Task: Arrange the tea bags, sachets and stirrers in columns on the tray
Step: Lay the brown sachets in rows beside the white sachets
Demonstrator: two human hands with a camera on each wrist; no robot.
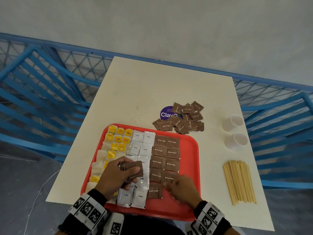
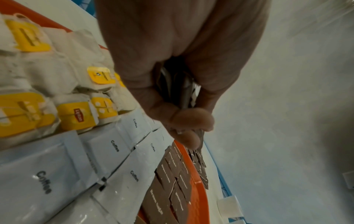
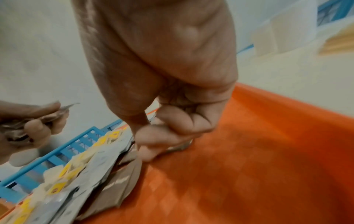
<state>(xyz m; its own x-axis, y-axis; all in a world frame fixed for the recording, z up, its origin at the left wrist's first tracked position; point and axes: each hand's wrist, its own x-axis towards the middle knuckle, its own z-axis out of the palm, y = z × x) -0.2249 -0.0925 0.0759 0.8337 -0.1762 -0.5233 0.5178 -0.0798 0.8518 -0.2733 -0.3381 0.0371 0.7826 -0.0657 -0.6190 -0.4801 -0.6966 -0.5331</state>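
Note:
A red tray (image 1: 189,150) holds yellow-tagged tea bags (image 1: 118,138) in its left columns, white coffee sachets (image 1: 144,150) in the middle and brown sugar sachets (image 1: 165,155) in two columns to their right. My left hand (image 1: 133,175) hovers over the coffee sachets and grips a small stack of brown sugar sachets (image 1: 135,167), also seen as the stack (image 2: 184,94) inside my left hand (image 2: 184,124). My right hand (image 1: 171,184) is low on the tray at the near end of the right brown column; its curled fingers (image 3: 159,136) pinch one sachet (image 3: 181,147) against the tray floor (image 3: 249,151).
A loose pile of brown sugar sachets (image 1: 183,117) lies beyond the tray, partly over a purple sticker (image 1: 166,113). Two white cups (image 1: 234,131) lie on their sides at the right, and a bundle of wooden stirrers (image 1: 238,182) lies nearer. Blue railings (image 1: 50,92) surround the white table (image 1: 152,85).

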